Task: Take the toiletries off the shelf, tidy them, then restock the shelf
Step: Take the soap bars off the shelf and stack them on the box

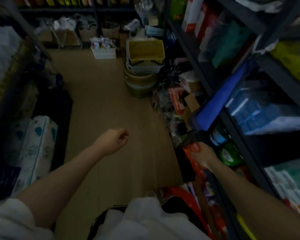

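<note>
Right hand on a red pack by the dark shelf

The red pack [191, 154] looks shiny and blurry, low down at the foot of the dark metal shelf [232, 118]. The right hand [202, 155] reaches out and grips it with curled fingers. The left hand [119, 140] hangs over the tan floor [102, 101], away from the shelf, fingers loosely curled, holding nothing.

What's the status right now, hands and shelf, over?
Left hand loosely curled, holding nothing, out over the floor. Right hand reaching to the low shelf, on a red pack; grip unclear. Nothing blocking.
</note>
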The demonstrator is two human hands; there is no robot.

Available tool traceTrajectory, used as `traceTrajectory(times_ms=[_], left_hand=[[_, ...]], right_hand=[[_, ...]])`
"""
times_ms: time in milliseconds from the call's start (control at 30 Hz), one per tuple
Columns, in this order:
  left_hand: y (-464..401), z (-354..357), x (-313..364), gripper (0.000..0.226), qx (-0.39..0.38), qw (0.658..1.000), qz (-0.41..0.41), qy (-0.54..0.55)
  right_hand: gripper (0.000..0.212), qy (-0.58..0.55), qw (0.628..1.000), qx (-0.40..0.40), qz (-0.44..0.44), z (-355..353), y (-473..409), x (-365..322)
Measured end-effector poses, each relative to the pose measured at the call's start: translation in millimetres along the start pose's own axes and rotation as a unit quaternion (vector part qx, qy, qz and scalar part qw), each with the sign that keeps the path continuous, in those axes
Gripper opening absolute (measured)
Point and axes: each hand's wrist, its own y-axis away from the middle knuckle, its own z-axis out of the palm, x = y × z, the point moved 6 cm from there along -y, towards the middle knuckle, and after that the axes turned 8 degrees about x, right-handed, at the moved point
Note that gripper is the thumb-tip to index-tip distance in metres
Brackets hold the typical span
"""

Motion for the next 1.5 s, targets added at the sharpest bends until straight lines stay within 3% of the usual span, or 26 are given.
traceTrajectory(times_ms=[167,233,433,567,733,867,1033,1133,1400,1500], left_hand=[[-85,-30,-74,0.031,-0.005,0.995,-0.091,-0.036],[-120,-42,-98,0.032,0.0,0.993,-0.111,-0.043],[-262,-80,-160,0.031,0.025,0.995,-0.092,-0.041],[-369,-121,-195,0.029,0.023,0.996,-0.081,-0.044],[-501,-171,-193,0.026,0.027,0.999,-0.02,-0.012],[-604,-203,-172,0.02,0.069,0.994,0.078,0.027],[-728,-193,-179,0.023,0.045,0.99,0.129,0.042],[-790,-166,-208,0.022,-0.015,0.995,0.099,0.026],[-894,-100,-280,0.022,-0.081,0.991,0.099,0.032],[-918,-75,-298,0.02,-0.111,0.982,0.142,0.053]], right_hand=[[0.007,-0.01,0.993,-0.059,-0.097,8,-104,-133],[0.025,0.012,0.989,-0.051,-0.135,14,-143,-182],[0.033,0.029,0.977,-0.028,-0.208,45,-274,-313],[0.042,0.017,0.982,-0.015,-0.188,49,-355,-378],[0.038,0.0,0.994,0.016,-0.108,37,-445,-402],[0.008,0.015,0.999,0.022,-0.033,32,-513,-394],[0.035,-0.003,0.998,0.036,0.048,43,-605,-390],[0.026,-0.05,0.994,0.026,0.092,64,-656,-406],[0.02,-0.276,0.927,0.033,0.252,160,-777,-432],[0.036,-0.3,0.889,0.067,0.341,204,-801,-415]])
